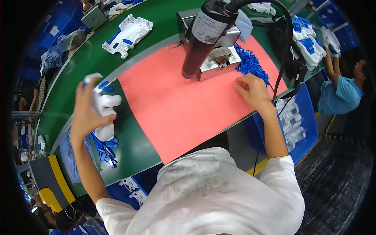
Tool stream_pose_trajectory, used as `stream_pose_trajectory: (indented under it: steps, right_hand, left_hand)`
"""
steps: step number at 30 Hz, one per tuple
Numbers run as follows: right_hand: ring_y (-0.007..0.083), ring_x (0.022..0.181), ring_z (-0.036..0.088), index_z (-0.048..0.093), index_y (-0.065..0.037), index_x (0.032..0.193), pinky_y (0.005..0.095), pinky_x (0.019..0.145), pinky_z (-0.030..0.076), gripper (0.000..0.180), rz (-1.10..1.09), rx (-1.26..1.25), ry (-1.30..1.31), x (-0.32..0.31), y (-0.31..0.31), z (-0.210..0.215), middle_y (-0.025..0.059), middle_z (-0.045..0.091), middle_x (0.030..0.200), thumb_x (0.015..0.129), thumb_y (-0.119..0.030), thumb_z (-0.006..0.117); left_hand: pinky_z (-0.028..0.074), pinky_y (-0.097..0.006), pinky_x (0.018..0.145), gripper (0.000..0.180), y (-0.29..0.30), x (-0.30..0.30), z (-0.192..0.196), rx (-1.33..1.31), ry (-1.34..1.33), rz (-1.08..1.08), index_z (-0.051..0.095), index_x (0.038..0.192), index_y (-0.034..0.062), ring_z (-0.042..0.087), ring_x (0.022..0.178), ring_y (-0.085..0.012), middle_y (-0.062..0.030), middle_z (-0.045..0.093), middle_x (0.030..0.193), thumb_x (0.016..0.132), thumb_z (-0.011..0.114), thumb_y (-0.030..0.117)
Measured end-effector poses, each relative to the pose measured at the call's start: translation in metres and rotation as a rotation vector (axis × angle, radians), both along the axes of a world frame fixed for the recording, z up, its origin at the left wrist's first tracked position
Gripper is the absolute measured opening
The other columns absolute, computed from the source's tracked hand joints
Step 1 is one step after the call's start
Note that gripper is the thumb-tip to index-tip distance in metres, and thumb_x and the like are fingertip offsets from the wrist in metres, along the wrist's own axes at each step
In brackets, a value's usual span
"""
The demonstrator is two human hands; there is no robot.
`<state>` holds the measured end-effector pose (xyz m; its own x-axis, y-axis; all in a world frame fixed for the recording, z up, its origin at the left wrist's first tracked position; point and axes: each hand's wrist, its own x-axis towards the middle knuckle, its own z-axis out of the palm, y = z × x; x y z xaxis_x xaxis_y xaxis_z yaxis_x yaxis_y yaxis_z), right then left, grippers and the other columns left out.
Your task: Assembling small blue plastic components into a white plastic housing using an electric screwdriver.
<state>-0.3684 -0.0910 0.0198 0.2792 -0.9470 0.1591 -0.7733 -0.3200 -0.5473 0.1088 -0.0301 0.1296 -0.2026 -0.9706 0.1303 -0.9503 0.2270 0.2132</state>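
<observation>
My left hand [87, 113] grips a white plastic housing with blue clips [103, 107], held over the green conveyor belt [133, 145]. My right hand [253, 91] rests on the pink mat [176, 105], fingers curled at the edge of a pile of small blue plastic clips [250, 62]. Whether a clip is pinched in the fingers is hidden. A dark cylindrical tool [203, 35] hangs over a metal fixture [219, 62] just left of the pile.
Another white housing [127, 34] lies farther along the belt. Loose blue clips [103, 150] sit below my left hand. A blue bin of white parts [293, 121] stands at my right. Another person in a blue shirt [338, 94] works at far right beside stacked white housings [307, 43].
</observation>
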Motion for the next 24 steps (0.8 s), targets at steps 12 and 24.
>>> stream_pose_trajectory:
  steps: [12, 24]
  right_hand:
    - [0.0395, 0.088, 0.062, 0.068, -0.001, 0.098, 0.0434, 0.078, 0.050, 0.020, -0.151, -0.217, 0.098, 0.003, -0.034, -0.017, 0.0182, 0.065, 0.092, 0.081, -0.010, 0.067]
    - [0.0306, 0.078, 0.065, 0.067, 0.000, 0.098, 0.0383, 0.070, 0.051, 0.017, -0.126, -0.105, 0.244, -0.001, -0.032, 0.003, 0.0168, 0.066, 0.095, 0.081, -0.003, 0.064]
  left_hand:
    - [0.035, -0.044, 0.107, 0.129, 0.041, -0.076, -0.147, -0.545, 1.122, 0.148, 0.013, 0.144, 0.0033, 0.039, 0.130, -0.0303, -0.0180, 0.032, 0.141, 0.049, 0.095, 0.029]
    - [0.050, -0.035, 0.091, 0.046, 0.117, -0.006, -0.070, 0.201, 0.580, 0.047, 0.066, 0.112, 0.0025, 0.067, 0.099, -0.0285, -0.0132, 0.069, 0.108, 0.072, 0.081, 0.018]
